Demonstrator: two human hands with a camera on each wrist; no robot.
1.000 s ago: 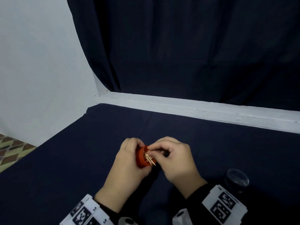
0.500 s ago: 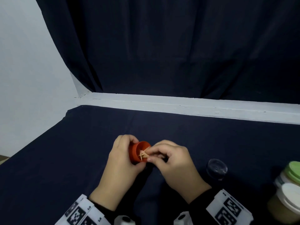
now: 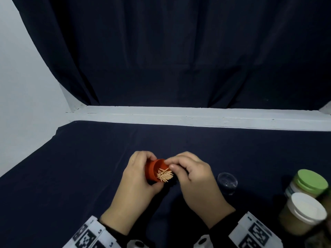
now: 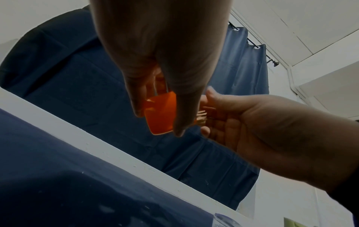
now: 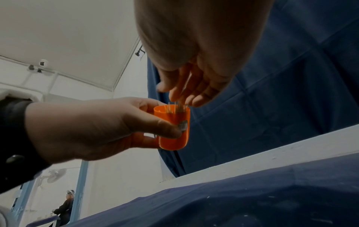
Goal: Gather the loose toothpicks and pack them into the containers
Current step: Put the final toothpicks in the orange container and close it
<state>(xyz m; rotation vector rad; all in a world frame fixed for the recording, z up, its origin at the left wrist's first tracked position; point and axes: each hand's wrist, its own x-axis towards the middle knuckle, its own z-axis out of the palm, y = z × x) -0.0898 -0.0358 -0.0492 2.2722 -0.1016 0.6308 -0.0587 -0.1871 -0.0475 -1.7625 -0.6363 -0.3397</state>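
My left hand (image 3: 136, 176) grips a small orange container (image 3: 154, 170) just above the dark cloth, its mouth tilted toward me. A bundle of toothpicks (image 3: 164, 174) fans out of that mouth. My right hand (image 3: 195, 178) hovers at the rim, thumb and forefinger close together, with no toothpick seen between them. In the right wrist view the relaxed fingertips (image 5: 174, 96) touch the toothpick ends (image 5: 177, 107) sticking out of the container (image 5: 174, 127). The left wrist view shows the container (image 4: 161, 113) between thumb and fingers, and the right hand (image 4: 252, 122) beside it.
A clear round lid (image 3: 227, 182) lies on the cloth right of my hands. Two jars stand at the right edge, one with a green lid (image 3: 310, 182), one with a white lid (image 3: 306, 210). A white ledge (image 3: 179, 116) and a dark curtain close the back.
The head view has swung right, bringing the jars into sight. The toothpicks my right fingers pinched now sit in the container, fanned at its mouth, which has tipped toward me.
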